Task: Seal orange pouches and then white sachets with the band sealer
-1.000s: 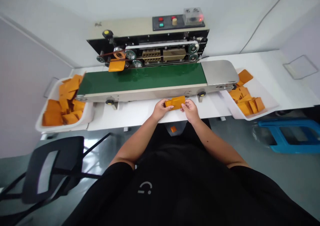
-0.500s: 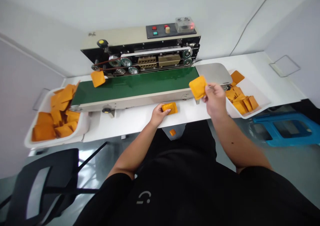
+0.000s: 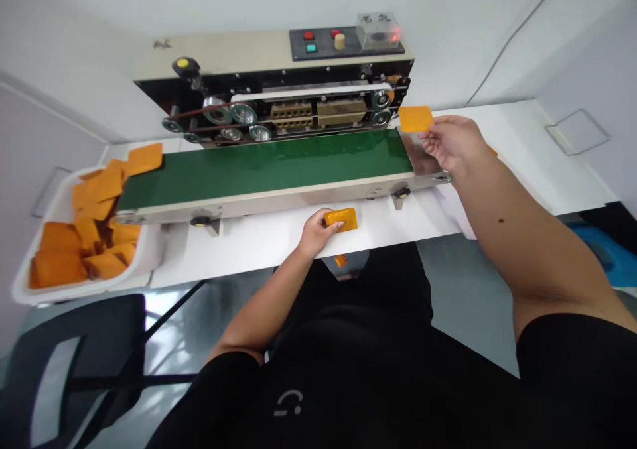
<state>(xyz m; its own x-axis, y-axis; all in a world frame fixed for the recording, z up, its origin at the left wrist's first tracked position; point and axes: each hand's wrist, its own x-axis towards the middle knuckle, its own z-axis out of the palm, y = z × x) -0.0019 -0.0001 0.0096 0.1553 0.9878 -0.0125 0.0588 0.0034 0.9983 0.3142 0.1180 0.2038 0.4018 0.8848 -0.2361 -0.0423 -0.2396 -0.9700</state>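
Observation:
My right hand (image 3: 455, 142) pinches an orange sachet (image 3: 416, 119) by its right edge, beside the rollers at the right end of the band sealing machine (image 3: 223, 54). Near the table's front edge, my left hand (image 3: 318, 231) is closed on another orange sachet (image 3: 343, 220), thumb on top. The green conveyor belt (image 3: 279, 167) runs along the machine's front. At its left end an orange sachet (image 3: 144, 159) lies partly over the belt's edge, next to a white bin (image 3: 158, 250) heaped with orange sachets (image 3: 60, 270).
A second white bin (image 3: 460, 213) stands right of the conveyor, mostly hidden by my right arm. A black chair (image 3: 99, 336) stands at lower left, and a blue stool (image 3: 602, 250) at right. The white table (image 3: 239, 243) runs beneath the machine.
My right hand has moved its sachet up and right to the machine's right-end rollers. The sachet on the belt has travelled left to the bin. My left hand has barely moved.

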